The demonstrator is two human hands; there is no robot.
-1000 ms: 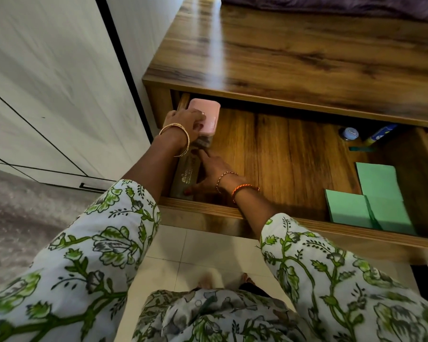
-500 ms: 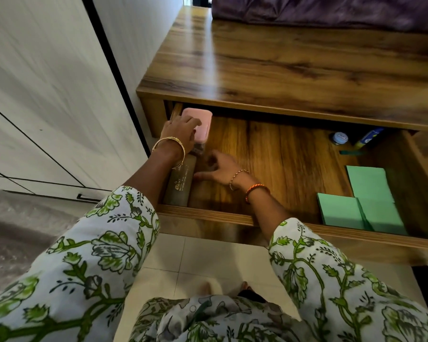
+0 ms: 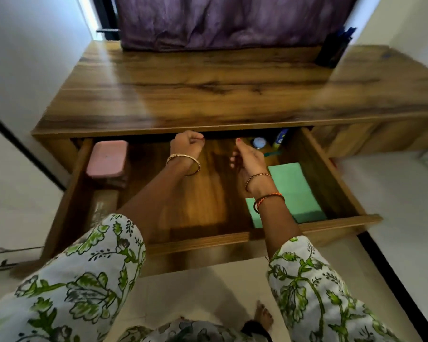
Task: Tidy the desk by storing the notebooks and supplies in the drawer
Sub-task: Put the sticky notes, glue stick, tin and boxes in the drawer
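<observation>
While both hands hang over the open drawer [image 3: 326, 176], neither holds anything. Left hand [image 3: 187, 146] is curled into a loose fist, empty, up near the drawer's back under the desk [image 3: 208, 95] edge. Right hand [image 3: 246, 159] is beside it, fingers relaxed and apart, also empty.

Outward from the left hand: pink box [image 3: 107, 157] sits well to its left in the back-left corner, on top of something darker I can't identify. A dark long item [image 3: 101, 208] lies nearer me along the left wall, blurred.

Outward from the right hand: green notebooks [image 3: 294, 191] lie flat just right of and below the wrist, partly hidden by the forearm. Beyond the fingertips, in the back-right corner: small round tin [image 3: 259, 142] and a blue-yellow tube [image 3: 281, 138].

Desk top looks bare apart from a dark pen holder [image 3: 331, 53] at the far right; purple cloth [image 3: 220, 21] hangs behind.

Handling guess: notebooks are light, thin, floppy; take by a long edge or slide flat. Pink box looks rigid and smooth; grip across the short sides. Tin and tube are small and may roll; pinch them.

Storing looks mostly done; probably the drawer gets pushed shut, by its front panel.
</observation>
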